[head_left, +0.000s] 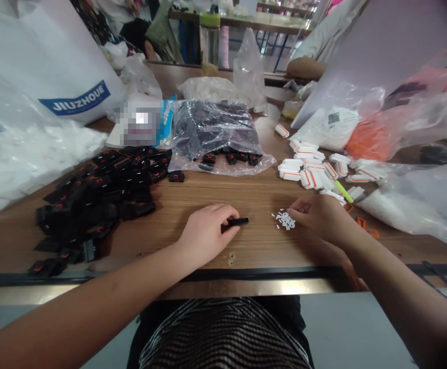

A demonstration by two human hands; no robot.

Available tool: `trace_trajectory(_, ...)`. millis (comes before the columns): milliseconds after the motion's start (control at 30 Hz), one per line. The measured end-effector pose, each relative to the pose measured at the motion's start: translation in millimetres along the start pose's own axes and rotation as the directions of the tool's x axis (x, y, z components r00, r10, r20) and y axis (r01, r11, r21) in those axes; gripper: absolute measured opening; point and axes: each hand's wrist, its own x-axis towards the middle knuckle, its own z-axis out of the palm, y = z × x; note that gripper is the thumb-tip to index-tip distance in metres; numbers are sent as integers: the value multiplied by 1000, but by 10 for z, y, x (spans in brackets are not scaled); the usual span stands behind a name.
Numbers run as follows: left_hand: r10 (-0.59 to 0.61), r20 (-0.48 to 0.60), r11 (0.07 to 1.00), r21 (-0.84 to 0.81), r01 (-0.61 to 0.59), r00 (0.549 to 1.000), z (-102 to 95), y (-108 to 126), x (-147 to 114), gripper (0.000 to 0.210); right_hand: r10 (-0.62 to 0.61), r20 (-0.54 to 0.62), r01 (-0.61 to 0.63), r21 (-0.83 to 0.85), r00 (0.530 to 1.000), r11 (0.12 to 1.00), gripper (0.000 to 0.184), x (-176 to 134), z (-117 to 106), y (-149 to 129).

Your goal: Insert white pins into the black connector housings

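My left hand (210,228) grips a small black connector housing (240,221) between thumb and fingers, low over the wooden table (192,192). A row of openings shows along the housing's near side. My right hand (317,215) is at the right edge of a small pile of tiny white plastic pieces (285,219). Its thumb and fingertips are drawn together at the pile; whether a piece is between them is too small to make out. Behind that hand lie white housings with orange strips (311,171) and a yellow-green stick (344,191).
Black housings with orange parts (108,179) are heaped at the left. A clear bag of black parts (215,128) lies at the back middle. Bags of white parts (419,200) stand at the right. A bottle (209,43) stands behind, and a person's arm (307,66) rests beyond the table.
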Motion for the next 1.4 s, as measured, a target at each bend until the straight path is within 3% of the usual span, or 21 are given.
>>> trace_trajectory(133,-21,-2,999,-38,21,1000,1,-18,12,13,147,42,-151,117,988,982,15,68,-13,-36)
trace_trajectory(333,-33,5,998,-56,33,999,5,-48,24,13,152,-57,-143,135,987,980,21,187,-68,37)
trace_trajectory(500,-25,5,998,-61,25,1000,6,-54,42,13,104,-61,-95,131,993,987,25,211,-72,108)
trace_trajectory(733,-37,26,998,-53,38,999,-6,-41,54,10,17,7,-17,36,1000,999,26,121,16,-154)
trace_trajectory(867,-33,23,998,-61,34,999,-6,-42,53,9,-71,-35,69,-59,997,996,26,97,45,-275)
trace_trajectory(1000,-23,21,998,-54,24,1000,-12,-39,56,7,-10,-84,-1,-123,996,992,37,159,49,-250)
trace_trajectory(1133,-25,30,999,-46,27,999,-21,-31,64,8,75,-56,-76,-15,996,997,39,250,-2,-106)
trace_trajectory(1233,-32,35,998,-48,33,999,-29,-22,70,9,-24,-24,28,173,999,985,23,282,-19,-13)
trace_trajectory(1300,-35,37,998,-47,37,999,-34,-17,73,9,-146,0,140,271,989,952,24,295,-5,22)
trace_trajectory(1400,-35,39,998,-45,37,999,-35,-13,74,9,-288,19,274,254,958,928,23,322,18,46)
